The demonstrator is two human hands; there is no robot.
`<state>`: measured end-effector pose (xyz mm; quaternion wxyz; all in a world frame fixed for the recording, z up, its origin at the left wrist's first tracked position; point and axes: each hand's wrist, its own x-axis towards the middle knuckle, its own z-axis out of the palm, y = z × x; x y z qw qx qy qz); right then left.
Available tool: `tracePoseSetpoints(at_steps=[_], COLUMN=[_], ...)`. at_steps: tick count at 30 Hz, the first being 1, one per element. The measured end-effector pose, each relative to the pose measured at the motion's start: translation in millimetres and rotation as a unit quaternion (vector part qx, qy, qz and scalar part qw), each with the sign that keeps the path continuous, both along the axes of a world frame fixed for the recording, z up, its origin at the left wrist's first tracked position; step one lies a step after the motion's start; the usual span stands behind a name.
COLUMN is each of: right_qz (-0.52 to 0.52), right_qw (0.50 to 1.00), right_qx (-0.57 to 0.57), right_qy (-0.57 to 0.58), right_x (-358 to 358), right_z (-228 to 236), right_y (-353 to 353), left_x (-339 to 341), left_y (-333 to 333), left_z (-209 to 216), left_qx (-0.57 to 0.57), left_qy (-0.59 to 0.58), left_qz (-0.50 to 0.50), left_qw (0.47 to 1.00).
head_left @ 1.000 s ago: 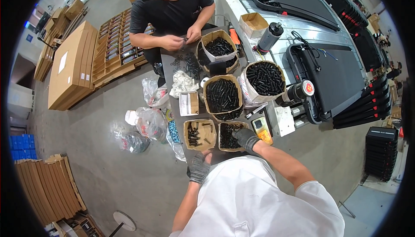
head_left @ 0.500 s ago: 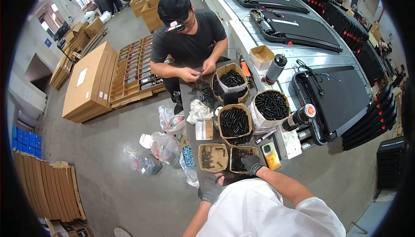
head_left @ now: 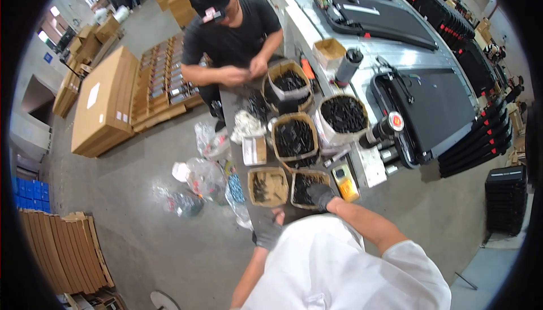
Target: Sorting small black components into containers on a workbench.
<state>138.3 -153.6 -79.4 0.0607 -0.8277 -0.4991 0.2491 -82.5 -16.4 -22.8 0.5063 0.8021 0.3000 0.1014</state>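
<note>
My right hand (head_left: 321, 196), in a grey glove, reaches into a small cardboard box (head_left: 293, 196) of small dark parts; its fingers are blurred and partly hidden. At the table's near edge my left hand (head_left: 268, 230), gloved with bare fingertips, is curled closed. Whether anything lies in it is hidden. Just beyond it stands an open cardboard box (head_left: 279, 198) with a few short dark pieces like bolts. Farther back, a carton of black cylindrical parts (head_left: 295, 139) stands beside a white-sided container (head_left: 338, 136) of similar black parts.
Across the table a person (head_left: 229, 33) in black handles something small. A yellow device (head_left: 346, 184) lies right of my box. White rag (head_left: 246, 126) and a small white box (head_left: 254, 152) sit left. Treadmill-like black units (head_left: 424, 118) rest on the roller line (head_left: 370, 67). Plastic bags (head_left: 205, 180) lie left.
The whole view has shifted, so the table and boxes appear farther left and higher. My right hand stays at the same box, and my left hand stays near the table's edge.
</note>
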Motion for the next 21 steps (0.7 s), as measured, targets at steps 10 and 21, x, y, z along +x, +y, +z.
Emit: tracePoseSetpoints(at_steps=[10, 21], right_qz=[-0.064, -0.320], right_qw=[0.993, 0.849], right_qx=[0.064, 0.078], right_qy=[0.078, 0.413], right_x=[18, 41], right_z=[4, 53], right_y=[-6, -33], left_x=[21, 61], left_y=[1, 4], left_z=[23, 34], left_qx=[-0.024, -0.061], left_qy=[0.037, 0.038], left_qz=[0.024, -0.019], left_qw=[0.999, 0.997])
